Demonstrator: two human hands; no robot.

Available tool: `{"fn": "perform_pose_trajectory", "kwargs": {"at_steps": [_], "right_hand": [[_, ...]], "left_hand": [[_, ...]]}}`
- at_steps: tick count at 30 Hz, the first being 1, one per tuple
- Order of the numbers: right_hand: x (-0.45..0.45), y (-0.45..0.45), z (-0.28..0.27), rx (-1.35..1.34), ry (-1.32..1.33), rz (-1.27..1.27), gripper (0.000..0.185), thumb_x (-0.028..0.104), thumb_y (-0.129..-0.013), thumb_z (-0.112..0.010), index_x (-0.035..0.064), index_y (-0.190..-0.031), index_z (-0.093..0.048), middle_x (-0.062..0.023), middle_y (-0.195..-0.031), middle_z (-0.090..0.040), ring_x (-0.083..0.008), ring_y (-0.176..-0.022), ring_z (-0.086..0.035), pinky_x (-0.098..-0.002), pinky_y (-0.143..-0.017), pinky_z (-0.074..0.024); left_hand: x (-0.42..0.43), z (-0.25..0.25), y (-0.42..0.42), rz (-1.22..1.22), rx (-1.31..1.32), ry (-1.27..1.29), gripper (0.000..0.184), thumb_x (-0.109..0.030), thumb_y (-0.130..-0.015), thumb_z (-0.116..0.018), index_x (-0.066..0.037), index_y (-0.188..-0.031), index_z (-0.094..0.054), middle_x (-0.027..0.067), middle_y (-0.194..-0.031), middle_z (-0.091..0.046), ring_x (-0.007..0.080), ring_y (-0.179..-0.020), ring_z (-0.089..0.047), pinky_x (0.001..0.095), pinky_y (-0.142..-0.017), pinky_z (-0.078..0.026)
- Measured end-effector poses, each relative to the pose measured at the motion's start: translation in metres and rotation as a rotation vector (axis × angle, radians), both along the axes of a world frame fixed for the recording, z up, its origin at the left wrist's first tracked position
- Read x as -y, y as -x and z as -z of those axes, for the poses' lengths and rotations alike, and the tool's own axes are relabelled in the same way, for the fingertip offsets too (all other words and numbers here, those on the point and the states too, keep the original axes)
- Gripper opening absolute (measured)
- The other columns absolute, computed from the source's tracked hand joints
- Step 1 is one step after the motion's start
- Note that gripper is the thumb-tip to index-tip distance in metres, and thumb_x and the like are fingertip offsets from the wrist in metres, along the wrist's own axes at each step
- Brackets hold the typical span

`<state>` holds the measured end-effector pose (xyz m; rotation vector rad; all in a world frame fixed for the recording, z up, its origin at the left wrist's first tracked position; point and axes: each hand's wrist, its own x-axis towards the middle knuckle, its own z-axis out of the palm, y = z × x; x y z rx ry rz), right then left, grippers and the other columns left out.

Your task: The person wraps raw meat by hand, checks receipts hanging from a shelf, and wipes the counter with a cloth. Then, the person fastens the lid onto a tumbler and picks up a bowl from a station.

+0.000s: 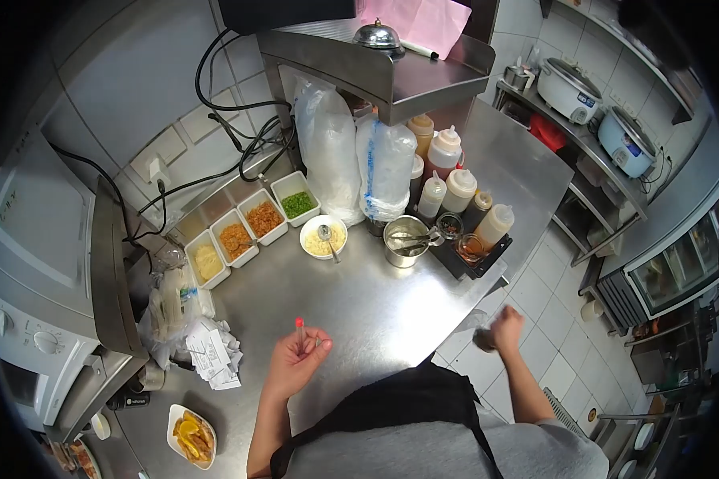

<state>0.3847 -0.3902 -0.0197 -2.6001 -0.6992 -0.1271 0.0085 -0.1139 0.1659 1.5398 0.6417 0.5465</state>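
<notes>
Our left hand (297, 361) is half curled over the desk's (383, 319) near edge, a red tip (299, 322) at its fingers; we cannot tell whether its grip has hold of anything. Beyond the right edge, our right hand (506, 328) is closed against a dark, blurred object (483, 341). A bowl (306, 239) sits farther back.

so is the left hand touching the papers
Apart: the head view shows a strip of counter between the left hand and the papers.
</notes>
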Motion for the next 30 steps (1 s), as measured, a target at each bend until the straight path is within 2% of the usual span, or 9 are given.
{"fn": "perform_pose_trajectory", "kwargs": {"at_steps": [4, 10, 17, 19, 21, 22, 24, 27, 30], "right_hand": [[0.0, 0.026, -0.057, 0.066, -0.182, -0.229, 0.046, -0.001, -0.073, -0.048, -0.001, -0.117, -0.06, -0.0175, -0.099, -0.064, -0.033, -0.091, -0.056, -0.0428, -0.089, -0.04], [-0.141, 0.077, -0.086, 0.047, -0.281, -0.562, 0.055, 0.005, -0.074, -0.057, -0.0034, -0.127, -0.05, -0.022, -0.131, -0.049, -0.0418, -0.11, -0.047, -0.0449, -0.099, -0.0382], [-0.13, 0.065, -0.053, 0.147, -0.141, -0.684, 0.064, 0.002, -0.072, -0.056, -0.0045, -0.135, -0.043, -0.0249, -0.129, -0.052, -0.0399, -0.11, -0.051, -0.0451, -0.098, -0.0376], [-0.121, 0.051, -0.05, 0.057, -0.184, -0.765, 0.051, -0.003, -0.07, -0.052, 0.0001, -0.12, -0.06, -0.0228, -0.119, -0.06, -0.0381, -0.106, -0.055, -0.0427, -0.095, -0.0404], [-0.115, 0.031, -0.058, -0.199, -0.174, -0.866, 0.043, -0.007, -0.068, -0.046, -0.0025, -0.105, -0.067, -0.0229, -0.112, -0.063, -0.037, -0.105, -0.057, -0.0409, -0.097, -0.0419], [-0.121, 0.023, -0.061, -0.353, -0.142, -0.88, 0.042, -0.007, -0.067, -0.044, -0.0033, -0.102, -0.068, -0.0226, -0.11, -0.064, -0.036, -0.105, -0.058, -0.0402, -0.097, -0.0422], [-0.137, 0.044, -0.101, -0.509, -0.253, -0.973, 0.043, -0.007, -0.065, -0.042, -0.0044, -0.099, -0.068, -0.0216, -0.11, -0.064, -0.0325, -0.106, -0.058, -0.0382, -0.098, -0.0417], [-0.167, 0.083, -0.157, -0.422, -0.38, -1.213, 0.046, -0.006, -0.064, -0.041, -0.0037, -0.102, -0.067, -0.0208, -0.112, -0.063, -0.0312, -0.108, -0.057, -0.0365, -0.098, -0.0407], [-0.192, 0.112, -0.166, -0.305, -0.37, -1.369, 0.048, -0.006, -0.063, -0.041, -0.0027, -0.105, -0.066, -0.0202, -0.114, -0.062, -0.0345, -0.109, -0.056, -0.0381, -0.099, -0.0404]], "left_hand": [[-0.004, 0.01, -0.002, 0.027, -0.027, 0.052, 0.012, -0.012, -0.092, -0.062, -0.005, -0.101, -0.058, -0.0098, -0.066, -0.036, 0.0013, -0.058, -0.032, 0.0204, -0.052, -0.027], [-0.008, 0.035, -0.041, 0.172, -0.093, 0.083, 0.027, -0.015, -0.096, -0.051, -0.01, -0.122, -0.045, -0.0069, -0.07, -0.042, 0.0034, -0.057, -0.037, 0.0211, -0.05, -0.032], [-0.02, 0.13, -0.088, 0.154, -0.332, 0.205, 0.043, -0.002, -0.087, -0.045, -0.003, -0.13, -0.041, 0.0006, -0.068, -0.049, 0.0116, -0.054, -0.046, 0.03, -0.045, -0.038], [-0.026, 0.167, -0.117, 0.02, -0.246, 0.194, 0.046, 0.002, -0.084, -0.047, -0.001, -0.129, -0.039, 0.0057, -0.075, -0.053, 0.0158, -0.059, -0.053, 0.0322, -0.047, -0.044], [-0.035, 0.174, -0.145, -0.001, -0.102, 0.298, 0.042, -0.006, -0.085, -0.054, 0.003, -0.124, -0.04, 0.0114, -0.085, -0.058, 0.0227, -0.067, -0.059, 0.0377, -0.055, -0.05], [-0.039, 0.14, -0.142, 0.045, -0.368, -0.108, 0.051, -0.015, -0.087, -0.057, 0.005, -0.13, -0.038, 0.0229, -0.108, -0.058, 0.0327, -0.087, -0.063, 0.0388, -0.075, -0.053], [-0.034, 0.155, -0.151, -0.099, -0.465, -0.33, 0.063, -0.021, -0.087, -0.06, 0.005, -0.138, -0.033, 0.0309, -0.131, -0.046, 0.0385, -0.116, -0.054, 0.0354, -0.093, -0.047], [-0.025, 0.126, -0.107, -0.119, -0.392, -0.235, 0.073, -0.023, -0.087, -0.062, 0.003, -0.144, -0.026, 0.0292, -0.141, -0.037, 0.0354, -0.132, -0.041, 0.0362, -0.101, -0.041], [-0.015, 0.152, -0.04, -0.441, -0.06, 0.124, 0.067, -0.022, -0.089, -0.063, -0.002, -0.143, -0.029, 0.0221, -0.135, -0.047, 0.0296, -0.123, -0.05, 0.0373, -0.099, -0.044]]}}
